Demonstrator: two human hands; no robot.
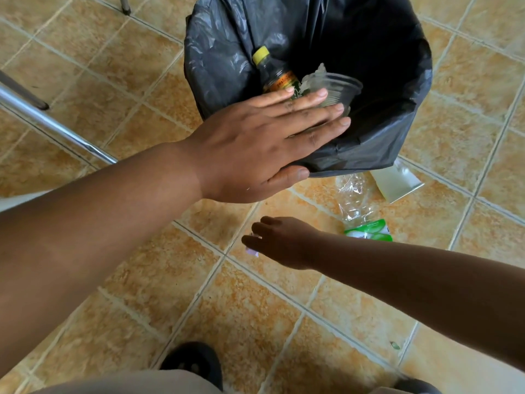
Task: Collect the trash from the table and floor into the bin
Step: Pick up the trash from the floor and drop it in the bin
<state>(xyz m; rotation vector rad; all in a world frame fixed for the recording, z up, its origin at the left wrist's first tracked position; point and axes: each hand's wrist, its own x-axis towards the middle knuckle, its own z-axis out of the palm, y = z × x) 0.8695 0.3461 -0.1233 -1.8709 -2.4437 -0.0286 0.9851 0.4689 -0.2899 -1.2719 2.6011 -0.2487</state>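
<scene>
A bin lined with a black bag (392, 89) stands on the tiled floor at the top of the head view. Inside it lie a dark bottle with a yellow cap (270, 69) and a clear plastic cup (338, 86). My left hand (264, 143) is flat over the bin's mouth, fingers spread, holding nothing. Lower down, my right hand (281, 240) is near the floor with its fingers pinched on a small white and purple wrapper (252, 250). A crushed clear bottle with a green label (358, 209) lies on the floor beside the bin. A white packet (397, 183) lies next to it.
Metal chair or table legs (56, 129) cross the upper left. My black shoes (196, 362) stand at the bottom edge. A tiny green scrap (395, 346) lies on the tiles at lower right.
</scene>
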